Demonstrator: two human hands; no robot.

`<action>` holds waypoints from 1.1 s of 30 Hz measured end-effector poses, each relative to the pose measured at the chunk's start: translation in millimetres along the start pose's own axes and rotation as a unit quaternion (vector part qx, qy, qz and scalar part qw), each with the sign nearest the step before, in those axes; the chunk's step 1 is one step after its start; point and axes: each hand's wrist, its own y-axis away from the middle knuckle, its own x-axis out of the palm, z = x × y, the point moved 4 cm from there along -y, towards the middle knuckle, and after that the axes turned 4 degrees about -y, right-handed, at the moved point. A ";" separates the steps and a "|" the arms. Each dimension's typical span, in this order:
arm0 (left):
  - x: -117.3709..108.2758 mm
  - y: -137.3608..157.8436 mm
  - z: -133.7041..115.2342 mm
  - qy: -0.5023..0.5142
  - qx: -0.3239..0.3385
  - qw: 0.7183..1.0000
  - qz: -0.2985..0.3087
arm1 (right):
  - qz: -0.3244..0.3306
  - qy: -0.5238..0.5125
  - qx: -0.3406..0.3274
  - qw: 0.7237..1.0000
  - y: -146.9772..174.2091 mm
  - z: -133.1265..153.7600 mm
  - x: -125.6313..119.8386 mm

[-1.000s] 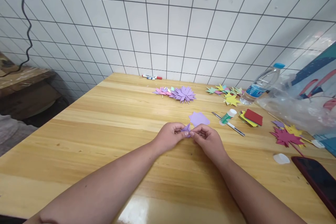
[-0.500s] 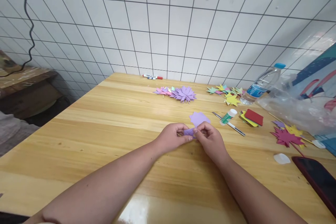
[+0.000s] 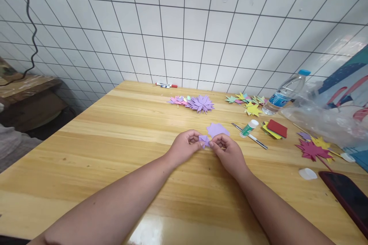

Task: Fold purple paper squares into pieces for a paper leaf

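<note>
A small folded piece of purple paper is pinched between my two hands, just over the wooden table. Its left side is in the fingers of my left hand. My right hand grips the right edge between thumb and fingers. Flat on the table right behind my hands lies a larger purple paper piece with a jagged edge. To its right a glue stick with a white top stands beside a thin pen-like tool.
Purple paper leaves are heaped at the back, near a marker. Rightward are yellow leaves, a water bottle, red paper squares, a dark red leaf, a white cap and a phone.
The purple paper has been turned or opened out, so more of its creased face shows between my fingers. Both hands have shifted slightly left and up.
</note>
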 end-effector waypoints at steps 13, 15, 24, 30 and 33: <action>3.9 3.1 0.4 -0.038 -0.027 0.997 0.061 | 0.004 0.010 -0.071 0.997 1.3 3.7 -0.9; 3.9 3.6 1.3 -0.095 -0.006 0.994 0.053 | 0.017 0.049 -0.122 0.991 3.5 9.0 0.6; 8.8 7.8 -4.7 -0.142 0.045 0.986 0.074 | 0.000 0.140 -0.116 0.983 3.1 5.8 -2.3; 8.7 5.5 1.0 -0.110 0.028 0.991 0.074 | 0.039 0.163 -0.129 0.977 3.6 8.9 -0.4; 8.4 4.8 3.1 -0.117 0.031 0.990 0.077 | 0.062 0.172 -0.134 0.974 3.0 7.8 2.0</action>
